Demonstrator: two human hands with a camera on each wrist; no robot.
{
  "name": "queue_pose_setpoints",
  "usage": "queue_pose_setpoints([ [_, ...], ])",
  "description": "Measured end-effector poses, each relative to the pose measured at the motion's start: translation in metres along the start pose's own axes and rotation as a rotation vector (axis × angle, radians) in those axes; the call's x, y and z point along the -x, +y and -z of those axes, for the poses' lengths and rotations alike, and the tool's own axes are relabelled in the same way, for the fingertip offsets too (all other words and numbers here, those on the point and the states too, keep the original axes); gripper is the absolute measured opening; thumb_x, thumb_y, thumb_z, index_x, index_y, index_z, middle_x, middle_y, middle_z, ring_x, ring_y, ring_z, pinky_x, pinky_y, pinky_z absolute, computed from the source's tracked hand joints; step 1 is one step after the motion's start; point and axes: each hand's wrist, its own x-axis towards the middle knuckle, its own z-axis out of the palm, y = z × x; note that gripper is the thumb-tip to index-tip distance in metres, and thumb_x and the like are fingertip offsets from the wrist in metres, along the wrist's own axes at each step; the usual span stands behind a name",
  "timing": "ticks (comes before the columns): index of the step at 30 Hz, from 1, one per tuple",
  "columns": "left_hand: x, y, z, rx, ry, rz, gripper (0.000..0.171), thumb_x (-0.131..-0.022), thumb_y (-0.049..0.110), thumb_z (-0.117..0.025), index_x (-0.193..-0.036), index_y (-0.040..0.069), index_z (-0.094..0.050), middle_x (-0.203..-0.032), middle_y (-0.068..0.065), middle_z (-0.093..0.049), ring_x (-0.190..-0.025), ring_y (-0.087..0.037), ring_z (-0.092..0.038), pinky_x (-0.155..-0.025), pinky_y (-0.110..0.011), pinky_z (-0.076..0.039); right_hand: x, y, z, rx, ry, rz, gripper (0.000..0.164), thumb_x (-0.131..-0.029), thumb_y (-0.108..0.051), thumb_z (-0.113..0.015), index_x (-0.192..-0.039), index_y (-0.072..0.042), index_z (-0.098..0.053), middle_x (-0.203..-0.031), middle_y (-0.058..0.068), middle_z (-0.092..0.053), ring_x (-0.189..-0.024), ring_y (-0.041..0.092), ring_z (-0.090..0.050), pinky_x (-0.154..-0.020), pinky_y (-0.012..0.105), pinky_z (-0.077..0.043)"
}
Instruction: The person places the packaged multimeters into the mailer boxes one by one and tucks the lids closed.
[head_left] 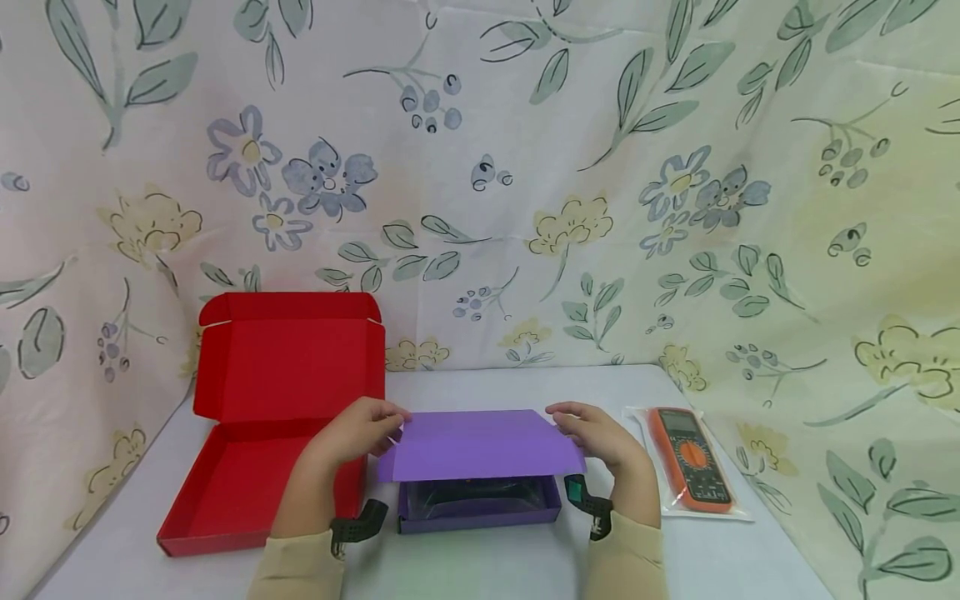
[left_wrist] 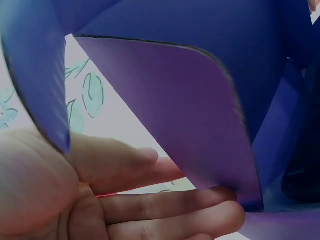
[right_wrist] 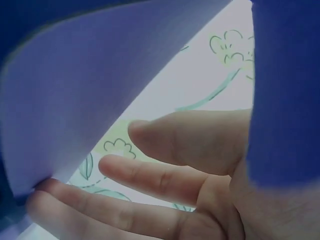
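Note:
A purple cardboard box [head_left: 480, 525] sits at the front middle of the table with its lid [head_left: 487, 454] part-way down over it. Inside, under the lid's front edge, shows a dark item in clear plastic [head_left: 480, 497]. My left hand [head_left: 360, 429] is at the lid's left side; in the left wrist view its extended fingertips touch a rounded purple side flap [left_wrist: 175, 105]. On the other side my right hand [head_left: 600, 435] mirrors it. Its outstretched fingers touch the right side flap [right_wrist: 70, 95], with thumb and index finger apart from it.
To the left, a red cardboard box [head_left: 210, 492] stands with its lid [head_left: 292, 367] raised. An orange and black multimeter [head_left: 692, 458] in a clear plastic bag [head_left: 738, 510] lies at the right. Floral cloth [head_left: 480, 233] hangs behind the white table [head_left: 480, 571].

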Motion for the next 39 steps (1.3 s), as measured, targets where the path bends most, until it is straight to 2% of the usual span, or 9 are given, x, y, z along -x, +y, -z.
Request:
queue_pose_setpoints([
  [7,0.0,0.001,-0.002,-0.001,-0.012,0.015,0.026,-0.098,0.022,-0.068,-0.116,0.003,-0.074,-0.098,-0.009,-0.072,-0.08,-0.023,-0.073,-0.076,-0.045,-0.061,0.003,-0.003,-0.001,0.042,-0.011,-0.035,0.047,-0.103,-0.036,-0.061,-0.14,-0.008,-0.059,-0.129,0.014,-0.066,-0.118,0.035,-0.064,-0.099,0.054,-0.05],
  [14,0.002,0.005,-0.003,-0.026,-0.022,0.028,0.033,-0.096,0.023,-0.072,-0.123,0.003,-0.071,-0.1,-0.008,-0.071,-0.079,-0.022,-0.073,-0.078,-0.045,-0.061,0.012,-0.006,0.0,0.047,-0.041,-0.036,0.048,-0.102,-0.037,-0.064,-0.141,-0.011,-0.058,-0.133,0.014,-0.064,-0.118,0.034,-0.064,-0.096,0.05,-0.052],
  [21,0.004,0.005,-0.005,-0.045,-0.014,0.049,0.04,-0.093,0.024,-0.076,-0.126,0.004,-0.07,-0.106,-0.009,-0.07,-0.081,-0.021,-0.073,-0.08,-0.045,-0.061,0.018,-0.008,-0.001,0.093,-0.071,-0.015,0.047,-0.1,-0.043,-0.064,-0.138,-0.016,-0.062,-0.133,0.013,-0.063,-0.105,0.027,-0.066,-0.104,0.064,-0.037],
  [25,0.007,0.003,-0.009,-0.055,-0.017,0.047,0.042,-0.093,0.025,-0.076,-0.128,0.003,-0.068,-0.108,-0.01,-0.07,-0.084,-0.021,-0.072,-0.08,-0.046,-0.061,0.02,-0.006,0.0,0.071,-0.108,-0.005,0.047,-0.102,-0.042,-0.061,-0.139,-0.013,-0.061,-0.129,0.014,-0.064,-0.096,0.027,-0.068,-0.098,0.056,-0.043],
  [29,0.013,0.004,-0.011,-0.064,-0.01,0.035,0.046,-0.093,0.027,-0.075,-0.131,0.002,-0.065,-0.111,-0.01,-0.07,-0.087,-0.022,-0.072,-0.08,-0.048,-0.06,0.022,-0.003,0.0,0.019,-0.152,0.008,0.051,-0.103,-0.041,-0.06,-0.143,-0.009,-0.056,-0.131,0.016,-0.062,-0.097,0.026,-0.069,-0.087,0.043,-0.053],
  [31,0.017,0.004,-0.012,-0.061,0.003,0.032,0.047,-0.093,0.027,-0.075,-0.132,0.003,-0.065,-0.113,-0.011,-0.069,-0.089,-0.023,-0.071,-0.08,-0.048,-0.06,0.023,-0.002,-0.001,0.005,-0.169,0.02,0.053,-0.104,-0.041,-0.058,-0.145,-0.007,-0.054,-0.133,0.018,-0.06,-0.099,0.026,-0.068,-0.086,0.042,-0.055],
  [34,0.022,0.005,-0.015,-0.058,0.02,0.017,0.047,-0.093,0.026,-0.075,-0.133,0.002,-0.064,-0.114,-0.009,-0.068,-0.092,-0.022,-0.07,-0.08,-0.047,-0.06,0.027,-0.003,-0.002,0.004,-0.171,0.021,0.056,-0.104,-0.043,-0.057,-0.148,-0.009,-0.051,-0.139,0.02,-0.057,-0.105,0.028,-0.067,-0.092,0.047,-0.053],
  [39,0.031,0.006,-0.021,-0.058,0.028,0.002,0.047,-0.097,0.025,-0.071,-0.136,0.0,-0.063,-0.116,-0.009,-0.068,-0.094,-0.023,-0.067,-0.081,-0.045,-0.06,0.036,-0.002,-0.006,0.021,-0.139,-0.019,0.066,-0.101,-0.048,-0.059,-0.154,-0.01,-0.046,-0.151,0.024,-0.048,-0.125,0.036,-0.059,-0.107,0.061,-0.04],
])
